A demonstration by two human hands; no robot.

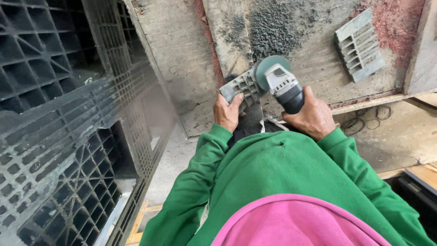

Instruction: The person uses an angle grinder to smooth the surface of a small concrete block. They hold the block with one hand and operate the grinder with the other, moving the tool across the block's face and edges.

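Looking down from the head view: left hand [226,112] is clamping a grey ribbed plastic piece [241,86] by its lower end, thumb wrapping over the near edge, holding it tilted up off the workbench [182,68]. Right hand [313,117] is closing around the dark body of an angle grinder [283,86]; its green disc [268,69] is sitting against the right end of the piece, just touching or very close, can't tell which. Green sleeves [273,173] and a pink garment [296,223] are filling the lower frame and hiding whatever is lying below the hands. Dark grindings [273,27] are lying piled on the bench right behind the disc, reddish dust [391,18] toward the top right. A second grey ribbed piece [359,45] is lying flat on the bench, well apart to the right. Big black plastic pallets [68,127] are leaning along the left, standing near the left elbow and crowding that side. A loose wire coil [368,116] is lying on the floor past the bench's right edge. Open room is showing to the right and between bench and pallets.
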